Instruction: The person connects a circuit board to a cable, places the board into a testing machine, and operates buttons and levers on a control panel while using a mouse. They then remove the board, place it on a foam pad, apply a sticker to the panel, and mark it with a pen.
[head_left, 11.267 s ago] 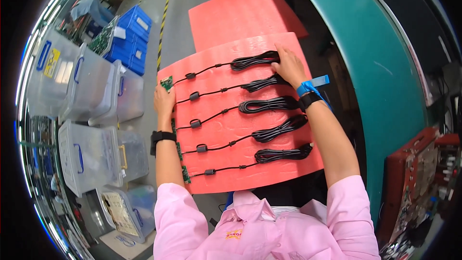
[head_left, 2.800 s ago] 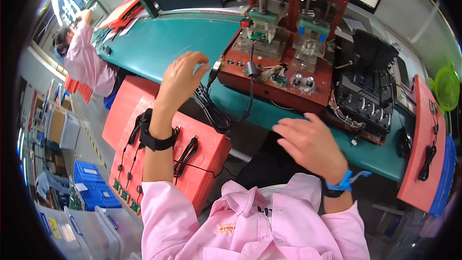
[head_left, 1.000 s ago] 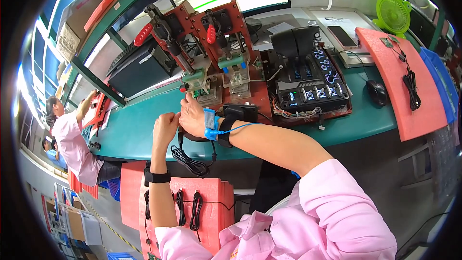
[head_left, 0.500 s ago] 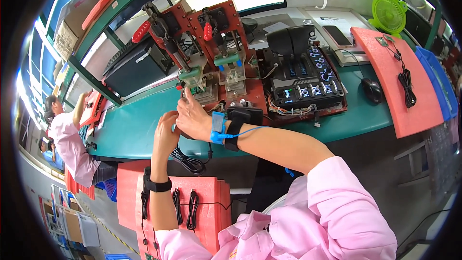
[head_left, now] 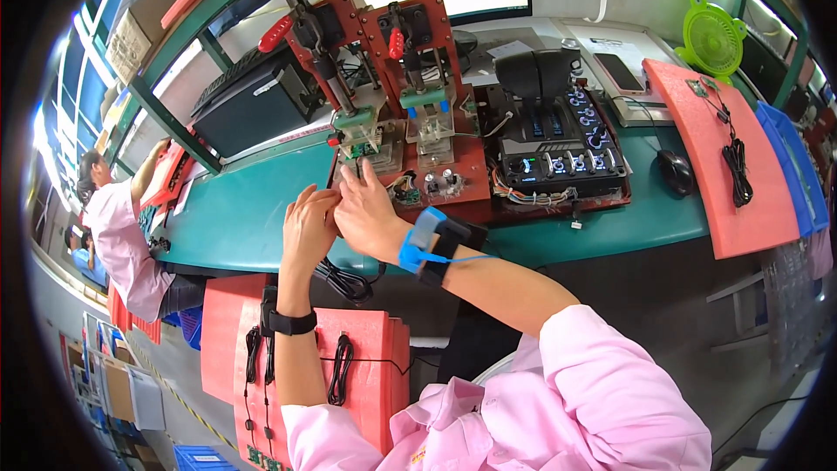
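Note:
My left hand (head_left: pixel 308 228) and my right hand (head_left: pixel 370 216) meet in front of the left red clamp fixture (head_left: pixel 330 22), fingertips close together. The fingers of both are bent inward; whatever they pinch is hidden. Just below them, a coiled black cable (head_left: pixel 347 283) hangs at the table's front edge; its upper end disappears behind the hands. A small green circuit board (head_left: pixel 357 150) sits in the fixture base, just beyond my right fingertips. A blue wrist strap (head_left: pixel 422 240) with a lead and a black band circle my right wrist, and a black band (head_left: pixel 292 323) my left.
A second clamp fixture (head_left: pixel 411 35) stands beside the first, with a black control panel (head_left: pixel 558 144) to its right. Farther right are a mouse (head_left: pixel 674 171) and pink foam (head_left: pixel 758 216) bearing a cable. Foam (head_left: pixel 377 331) with cables lies below the table. A co-worker (head_left: pixel 122 235) sits left.
My right hand has drawn slightly back and down from the fixture base. My left hand stays close beside it, and the whole view has shifted a little.

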Motion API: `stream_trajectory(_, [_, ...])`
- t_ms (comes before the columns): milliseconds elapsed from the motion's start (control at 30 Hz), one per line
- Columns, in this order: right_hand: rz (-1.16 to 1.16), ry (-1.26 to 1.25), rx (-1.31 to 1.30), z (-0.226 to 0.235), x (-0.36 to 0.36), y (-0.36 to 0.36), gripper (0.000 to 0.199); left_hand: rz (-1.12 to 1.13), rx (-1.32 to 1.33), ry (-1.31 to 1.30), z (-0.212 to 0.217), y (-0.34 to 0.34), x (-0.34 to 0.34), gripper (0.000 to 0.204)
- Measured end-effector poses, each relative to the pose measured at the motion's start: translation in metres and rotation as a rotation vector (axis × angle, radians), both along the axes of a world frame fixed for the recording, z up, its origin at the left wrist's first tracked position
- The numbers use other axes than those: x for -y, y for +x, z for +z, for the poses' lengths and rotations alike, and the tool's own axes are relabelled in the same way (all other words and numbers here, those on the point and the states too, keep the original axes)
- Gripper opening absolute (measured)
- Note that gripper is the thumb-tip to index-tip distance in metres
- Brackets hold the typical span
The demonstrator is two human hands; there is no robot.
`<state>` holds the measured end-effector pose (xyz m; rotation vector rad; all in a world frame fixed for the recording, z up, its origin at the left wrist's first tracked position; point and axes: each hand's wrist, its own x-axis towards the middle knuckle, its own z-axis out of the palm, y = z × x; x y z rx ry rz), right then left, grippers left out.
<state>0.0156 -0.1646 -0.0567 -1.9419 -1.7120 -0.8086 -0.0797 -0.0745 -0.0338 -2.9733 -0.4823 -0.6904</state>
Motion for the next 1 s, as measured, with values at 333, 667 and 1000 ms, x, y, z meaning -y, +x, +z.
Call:
stream_trajectory(333, [0.127,-0.035,-0.670,-0.019,0.066,-0.021,0.027,-0.088,0.005,-0.144,0.038,0.007,0.038,0.028])
stream_trajectory(667, [0.068,-0.036,-0.632,-0.022,0.046,0.001,0.054,-0.060,-0.121,0.206,0.017,0.007,0.029,0.034])
stream_trajectory(1000, [0.060,-0.193,-0.579,-0.030,0.054,0.002,0.061,-0.114,-0.148,0.162,0.012,0.015,0.034,0.032])
